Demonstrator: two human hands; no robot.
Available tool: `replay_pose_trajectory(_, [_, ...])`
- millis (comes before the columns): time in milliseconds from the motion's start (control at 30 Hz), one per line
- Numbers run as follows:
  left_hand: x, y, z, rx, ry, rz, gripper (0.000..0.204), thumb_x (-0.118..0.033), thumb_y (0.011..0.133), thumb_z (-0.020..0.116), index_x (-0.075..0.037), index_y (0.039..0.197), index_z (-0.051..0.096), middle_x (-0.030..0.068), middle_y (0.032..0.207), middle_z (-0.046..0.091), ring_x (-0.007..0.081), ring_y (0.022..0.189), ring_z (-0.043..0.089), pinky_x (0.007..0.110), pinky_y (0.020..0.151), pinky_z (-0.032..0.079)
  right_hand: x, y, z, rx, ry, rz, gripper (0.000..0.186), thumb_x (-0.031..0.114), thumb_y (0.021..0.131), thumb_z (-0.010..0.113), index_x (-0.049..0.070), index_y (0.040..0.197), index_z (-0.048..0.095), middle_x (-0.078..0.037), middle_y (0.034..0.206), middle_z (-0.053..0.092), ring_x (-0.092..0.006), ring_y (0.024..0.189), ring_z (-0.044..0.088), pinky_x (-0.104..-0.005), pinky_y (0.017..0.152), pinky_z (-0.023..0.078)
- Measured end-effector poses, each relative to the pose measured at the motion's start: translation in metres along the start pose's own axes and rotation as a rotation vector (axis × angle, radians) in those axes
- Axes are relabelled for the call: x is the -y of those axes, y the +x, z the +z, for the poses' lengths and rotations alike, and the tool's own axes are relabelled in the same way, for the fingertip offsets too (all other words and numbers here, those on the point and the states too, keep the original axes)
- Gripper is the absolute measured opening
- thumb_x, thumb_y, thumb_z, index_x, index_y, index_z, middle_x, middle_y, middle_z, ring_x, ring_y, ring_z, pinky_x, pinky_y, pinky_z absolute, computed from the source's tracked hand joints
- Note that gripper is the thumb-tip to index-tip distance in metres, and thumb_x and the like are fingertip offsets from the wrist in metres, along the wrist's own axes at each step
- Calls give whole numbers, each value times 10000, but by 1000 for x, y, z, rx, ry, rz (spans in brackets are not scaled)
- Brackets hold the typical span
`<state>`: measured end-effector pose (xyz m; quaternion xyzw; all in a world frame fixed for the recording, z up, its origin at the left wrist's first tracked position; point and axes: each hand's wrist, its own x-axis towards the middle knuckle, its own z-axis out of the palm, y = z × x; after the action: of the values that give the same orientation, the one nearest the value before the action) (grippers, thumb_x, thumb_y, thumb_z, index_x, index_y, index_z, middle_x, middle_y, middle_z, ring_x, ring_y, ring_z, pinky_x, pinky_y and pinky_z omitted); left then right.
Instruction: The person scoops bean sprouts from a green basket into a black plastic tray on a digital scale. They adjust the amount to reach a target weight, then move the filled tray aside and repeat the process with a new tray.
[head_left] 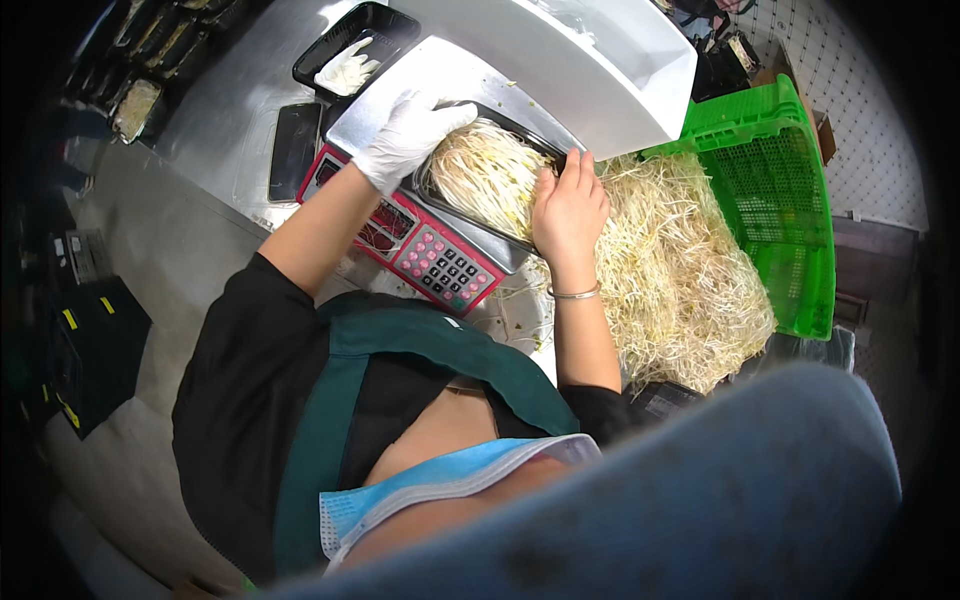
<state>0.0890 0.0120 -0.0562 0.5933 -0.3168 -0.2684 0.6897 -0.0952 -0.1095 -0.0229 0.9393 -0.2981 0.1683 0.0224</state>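
A black plastic tray [470,212] full of bean sprouts [490,170] rests on the metal plate of a red weighing scale [440,258]. At the tray's left end is my left hand [412,138] in a white glove, its thumb reaching over the rim and its fingers gripping that end. My bare right hand [572,208] holds the opposite end, fingers together along the rim and thumb against the sprouts. A bracelet circles the right wrist. The undersides of both grips are hidden.
A large heap of loose sprouts [680,270] lies to the right, against a green plastic crate [770,200]. Beyond the scale stands a white bin [620,70]. At the far left, a black tray [308,68] holds a white glove [347,68], near a dark flat object [295,152].
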Motion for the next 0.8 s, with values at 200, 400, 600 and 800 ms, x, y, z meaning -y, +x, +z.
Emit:
replay_pose_trajectory(200, [-53, -68, -18, 292, -132, -490, 267, -247, 866, 582, 15, 816, 598, 113, 663, 640, 159, 565, 643, 203, 513, 455, -2, -3, 1, -27, 76, 62, 516, 334, 898, 452, -23, 1269, 415, -243, 1317, 403, -387, 1145, 432, -482, 956, 326])
replay_pose_trajectory(400, [-5, -48, -23, -75, -523, -369, 293, -257, 904, 515, 10, 957, 623, 85, 807, 665, 128, 581, 610, 234, 570, 502, -8, -8, -22, 149, 624, 229, 384, 271, 895, 534, -48, 1108, 538, -211, 1046, 595, -289, 948, 581, -352, 834, 447])
replay_pose_trajectory(600, [-25, -100, -48, 207, -249, -498, 289, -183, 812, 636, 67, 958, 641, 64, 749, 659, 84, 619, 586, 207, 540, 460, 32, -63, -27, 357, 1250, 369, 200, 121, 886, 569, -22, 1025, 584, -50, 738, 622, -85, 667, 573, -211, 600, 453])
replay_pose_trajectory(800, [-42, -123, -213, -468, -386, 16, 97, -92, 752, 615, 5, 747, 611, 51, 645, 579, 77, 521, 520, 247, 467, 425, -40, -111, -6, 124, 901, 302, 250, 133, 896, 543, -43, 1071, 568, -154, 941, 632, -200, 862, 626, -300, 740, 502])
